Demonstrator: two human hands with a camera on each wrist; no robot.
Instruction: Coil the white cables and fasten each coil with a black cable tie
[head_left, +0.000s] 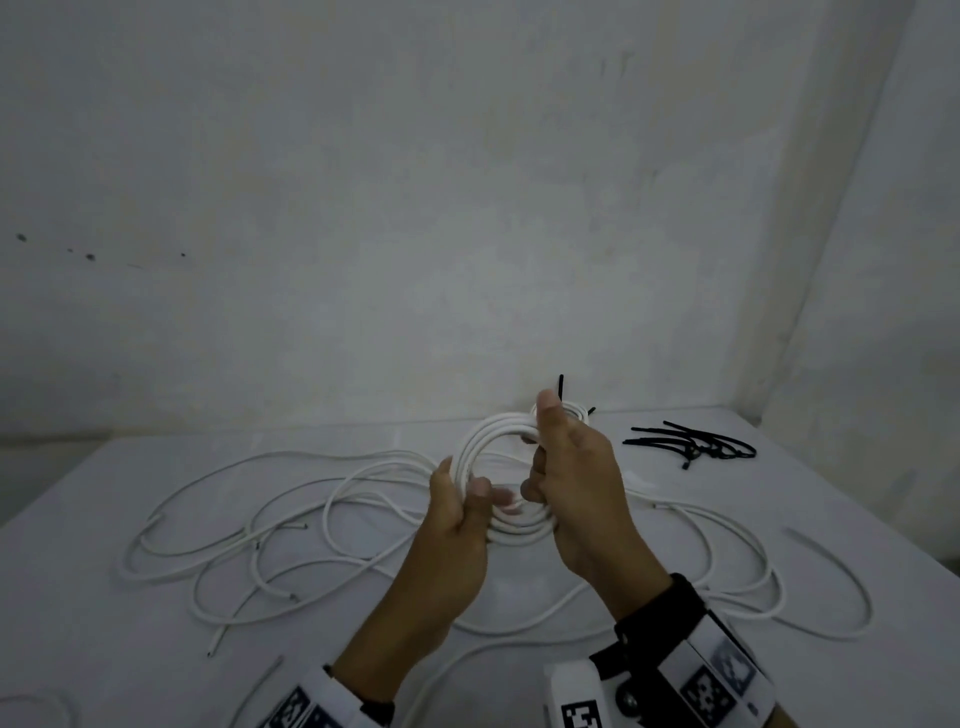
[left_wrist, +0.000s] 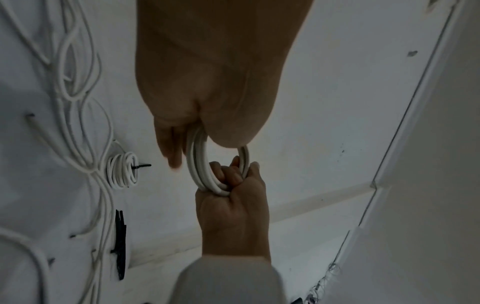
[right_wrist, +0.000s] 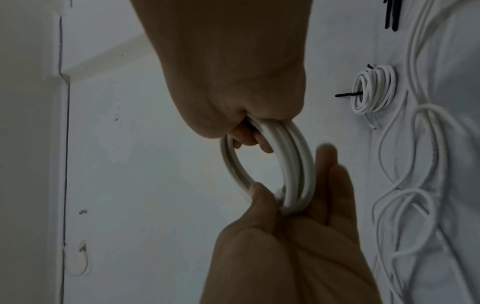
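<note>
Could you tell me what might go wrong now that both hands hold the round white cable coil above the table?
1. The round white cable coil carries no tie, so it could spring open if the left hand or right hand lets go.
2. The loose black cable ties lie apart on the white table; fetching one probably leaves a single hand gripping.
3. The loose white cables below might snag the coil when it is set down.
</note>
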